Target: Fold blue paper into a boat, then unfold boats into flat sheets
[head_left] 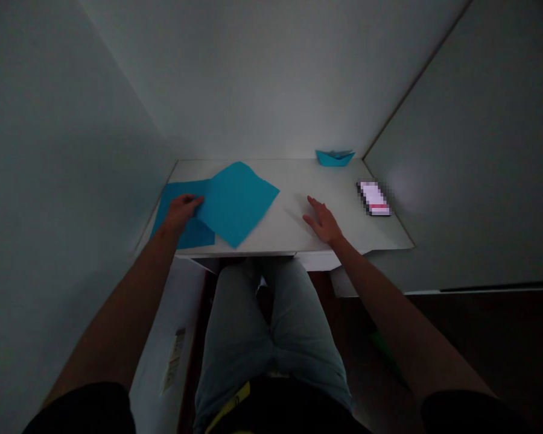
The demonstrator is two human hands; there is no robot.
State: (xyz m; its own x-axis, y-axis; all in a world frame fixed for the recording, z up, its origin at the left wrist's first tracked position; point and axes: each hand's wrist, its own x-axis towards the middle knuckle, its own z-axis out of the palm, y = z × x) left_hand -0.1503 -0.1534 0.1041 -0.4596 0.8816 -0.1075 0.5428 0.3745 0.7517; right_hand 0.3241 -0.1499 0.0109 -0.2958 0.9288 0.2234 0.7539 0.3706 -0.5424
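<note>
My left hand [183, 211] pinches the left corner of a blue sheet of paper [239, 204], which is turned like a diamond and slightly curved. Beneath it, at the left end of the desk, more blue paper [199, 235] lies flat, partly covered by the held sheet and my hand. My right hand [324, 223] is just over the desk to the right of the sheet, fingers apart, holding nothing. A folded blue paper boat [335, 158] stands at the back right against the wall.
The white desk [294, 232] sits in a narrow nook with walls at the back and both sides. A phone [374, 199] with a lit, blurred-out screen lies near its right edge. My legs [271, 325] are below the front edge.
</note>
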